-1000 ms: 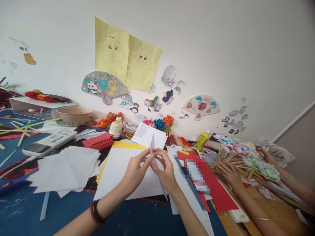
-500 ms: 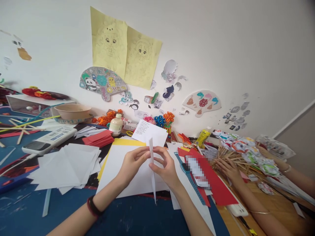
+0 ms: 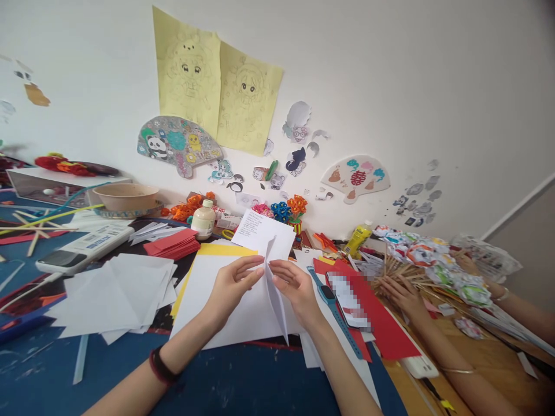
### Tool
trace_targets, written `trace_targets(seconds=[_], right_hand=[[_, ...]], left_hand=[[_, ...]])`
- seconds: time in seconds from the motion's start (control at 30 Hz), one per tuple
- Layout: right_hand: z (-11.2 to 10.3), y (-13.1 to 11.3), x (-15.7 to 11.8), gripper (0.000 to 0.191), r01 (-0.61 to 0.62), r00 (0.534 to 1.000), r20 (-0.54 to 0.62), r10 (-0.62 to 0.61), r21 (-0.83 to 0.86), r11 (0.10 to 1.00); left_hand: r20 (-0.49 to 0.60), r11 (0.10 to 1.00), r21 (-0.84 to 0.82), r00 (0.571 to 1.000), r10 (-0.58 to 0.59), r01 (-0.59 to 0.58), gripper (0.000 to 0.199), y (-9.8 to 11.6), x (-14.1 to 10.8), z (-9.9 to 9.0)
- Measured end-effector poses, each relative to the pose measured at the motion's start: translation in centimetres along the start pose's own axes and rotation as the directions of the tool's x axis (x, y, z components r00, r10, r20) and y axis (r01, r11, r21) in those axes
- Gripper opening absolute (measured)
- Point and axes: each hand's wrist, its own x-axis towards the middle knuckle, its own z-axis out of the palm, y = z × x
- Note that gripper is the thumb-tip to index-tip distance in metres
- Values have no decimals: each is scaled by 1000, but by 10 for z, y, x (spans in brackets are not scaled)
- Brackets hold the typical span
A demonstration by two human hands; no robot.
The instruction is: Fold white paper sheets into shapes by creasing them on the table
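Note:
A folded sheet of white paper stands nearly edge-on between my two hands, its lower corner reaching toward the table's front. My left hand has its fingertips and thumb closed at the paper's left side, near the fold. From the other side, my right hand holds it with fingers and thumb bent together. Beneath them lies a large white sheet over yellow paper. Behind the hands is a white page with handwriting.
White paper squares and a red paper stack are on the left, near a glue bottle. At right lie a blue-strapped watch, a phone and red paper. Another person's hand touches wooden sticks.
The folded paper has turned and opened slightly, its lower corner swinging to the right. My right-hand fingers have straightened and drawn closer together. The view has shifted a little.

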Motion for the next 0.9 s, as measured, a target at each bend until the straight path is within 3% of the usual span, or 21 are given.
trace_targets(seconds=[0.2,0.33,0.5,0.63,0.73,0.9], right_hand=[[4,0,-1,28,28,1000,-11,-29,-26,999],[4,5,0,29,38,998,-41,-39,-42,998],[3,12,1,26,78,989,-115,-94,-131,988],[-7,16,4,29,67,950,-281,-135,-238,969],[-18,20,8,35,19,926,-370,-79,-164,986],[-31,26,11,38,-135,921,-365,138,33,990]], left_hand=[[-20,978,176,993,113,-108,44,-4,-1,4],[-16,981,150,992,125,-121,35,-7,-2,4],[-195,957,286,974,114,-55,30,-13,-2,1],[-292,970,233,946,137,-68,30,-5,-1,-7],[-371,973,187,907,200,-139,31,6,-2,-12],[-393,963,67,881,265,-260,31,18,-2,-16]])
